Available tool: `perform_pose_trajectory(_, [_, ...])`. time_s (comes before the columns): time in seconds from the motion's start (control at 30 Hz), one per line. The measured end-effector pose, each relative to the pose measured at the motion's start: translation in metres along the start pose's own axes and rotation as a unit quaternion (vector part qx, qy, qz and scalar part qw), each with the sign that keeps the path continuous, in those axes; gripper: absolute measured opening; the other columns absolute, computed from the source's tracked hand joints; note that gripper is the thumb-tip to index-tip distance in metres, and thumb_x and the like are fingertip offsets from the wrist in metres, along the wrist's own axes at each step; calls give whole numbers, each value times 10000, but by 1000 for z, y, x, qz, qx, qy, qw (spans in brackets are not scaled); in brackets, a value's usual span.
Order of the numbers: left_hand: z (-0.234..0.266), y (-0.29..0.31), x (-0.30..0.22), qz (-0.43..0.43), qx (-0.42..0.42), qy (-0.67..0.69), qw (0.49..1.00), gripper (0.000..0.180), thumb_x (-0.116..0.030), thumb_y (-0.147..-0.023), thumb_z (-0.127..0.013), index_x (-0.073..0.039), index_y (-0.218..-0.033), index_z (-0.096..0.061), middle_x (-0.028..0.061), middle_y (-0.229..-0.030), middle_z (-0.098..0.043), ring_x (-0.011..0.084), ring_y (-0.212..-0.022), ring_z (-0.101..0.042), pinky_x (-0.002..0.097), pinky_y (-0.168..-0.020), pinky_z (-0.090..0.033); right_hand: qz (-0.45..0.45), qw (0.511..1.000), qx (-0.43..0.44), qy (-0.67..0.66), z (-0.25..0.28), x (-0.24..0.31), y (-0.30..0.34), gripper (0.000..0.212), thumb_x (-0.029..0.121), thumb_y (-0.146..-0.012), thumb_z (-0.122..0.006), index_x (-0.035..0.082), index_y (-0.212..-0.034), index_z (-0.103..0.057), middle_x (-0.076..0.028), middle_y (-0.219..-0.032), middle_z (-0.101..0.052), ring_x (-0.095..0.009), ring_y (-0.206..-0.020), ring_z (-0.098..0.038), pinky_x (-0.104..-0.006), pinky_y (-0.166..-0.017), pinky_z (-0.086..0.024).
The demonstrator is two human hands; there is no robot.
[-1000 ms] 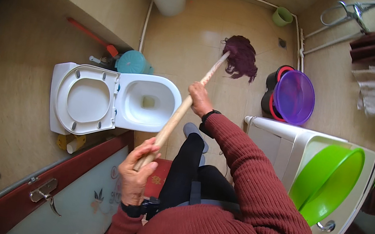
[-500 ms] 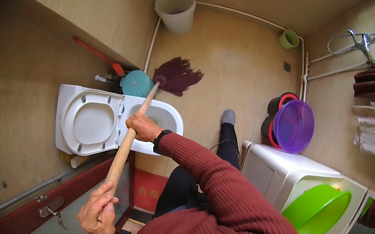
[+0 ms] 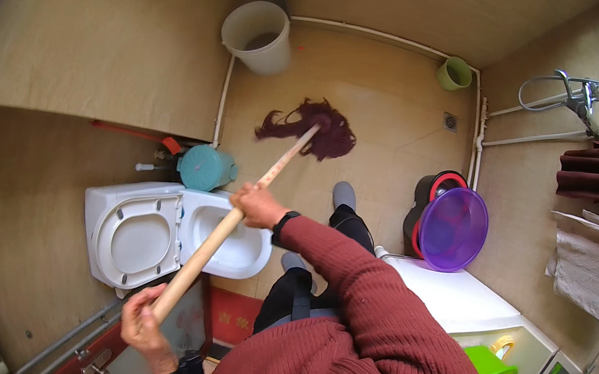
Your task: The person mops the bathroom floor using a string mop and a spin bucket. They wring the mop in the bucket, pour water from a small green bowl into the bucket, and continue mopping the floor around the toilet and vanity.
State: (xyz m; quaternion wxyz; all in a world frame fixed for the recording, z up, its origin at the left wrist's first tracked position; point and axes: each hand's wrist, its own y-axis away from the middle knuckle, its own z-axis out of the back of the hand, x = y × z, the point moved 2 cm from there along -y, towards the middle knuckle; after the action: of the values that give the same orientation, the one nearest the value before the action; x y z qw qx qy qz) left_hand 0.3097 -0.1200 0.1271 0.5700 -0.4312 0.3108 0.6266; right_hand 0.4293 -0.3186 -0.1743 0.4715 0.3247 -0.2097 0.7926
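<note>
Head view, from the left: a white toilet has its seat raised; the person's left hand grips the mop by the near end of its wooden handle. A teal bin stands beside the toilet. Farther right, the right hand is wrapped around the handle's middle. The dark purple mop head lies on the floor, near a pale bucket. At right, a purple basin leans.

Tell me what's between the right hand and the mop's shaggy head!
In the head view, a stretch of pale handle lies between the right hand and the mop head.
</note>
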Motion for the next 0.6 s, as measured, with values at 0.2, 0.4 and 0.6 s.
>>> perform_pose_trajectory(0.2, [-173, -58, -11, -60, 193, 31, 979, 282, 50, -874, -486, 77, -1081, -677, 203, -1073, -720, 296, -1016, -700, 371, -952, -519, -115, 984, -129, 51, 115, -167, 49, 195, 57, -702, -695, 116, -863, -603, -74, -918, -636, -332, -1015, -558, -490, -917, -428])
perform_pose_trajectory(0.4, [-281, -77, -28, -73, 297, 135, 943, 262, 136, -892, -497, 45, -1053, -683, 161, -1046, -732, 256, -1027, -707, 304, -693, -586, -203, 961, -178, 63, 173, -249, 132, 218, 13, -697, -696, 100, -864, -586, -100, -895, -607, -357, -1006, -538, -467, -922, -415])
perform_pose_trajectory(0.6, [-252, -93, -37, 94, 231, 168, 954, 214, 111, -870, -550, 33, -964, -726, 149, -974, -745, 188, -860, -708, 259, -609, -529, -263, 958, -99, 61, 148, -207, 149, 217, 64, -691, -701, 110, -881, -607, -90, -951, -633, -336, -1042, -553, -606, -909, -385])
